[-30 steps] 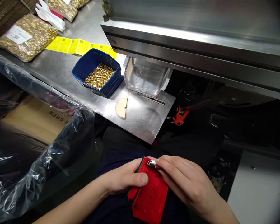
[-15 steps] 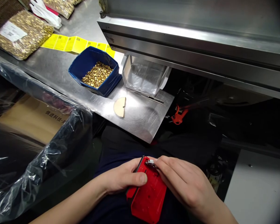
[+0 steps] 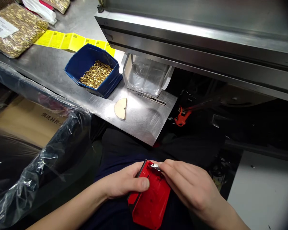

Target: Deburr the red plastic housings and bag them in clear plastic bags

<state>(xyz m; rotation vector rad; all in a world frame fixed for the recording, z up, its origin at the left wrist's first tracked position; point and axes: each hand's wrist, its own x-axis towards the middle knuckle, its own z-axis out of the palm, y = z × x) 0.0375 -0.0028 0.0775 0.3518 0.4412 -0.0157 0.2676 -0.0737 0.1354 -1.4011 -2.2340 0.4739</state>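
Observation:
Over my lap, my left hand (image 3: 129,182) grips a red plastic tray (image 3: 151,204) by its left side, the thumb laid over the dark-edged rim. The tray is tilted, its hollow side facing up. My right hand (image 3: 192,185) is closed at the tray's upper right, with a small silver metal tool (image 3: 155,166), shaped like a nail clipper, sticking out from its fingertips. The tool's tip is at the tray's top corner. My right fingers hide the rest of it.
On the metal table (image 3: 144,121) lies a half-round wooden piece (image 3: 121,108). Behind it stand a blue bin (image 3: 74,67) of small gold-coloured parts and a clear bin (image 3: 146,76) of plastic bags. A metal beam (image 3: 194,44) overhangs the right. Orange-handled cutters (image 3: 182,116) hang below.
The view has shifted slightly, so the table things sit a little further left and up. The silver tool has turned a little in my right fingers. Both hands keep their holds.

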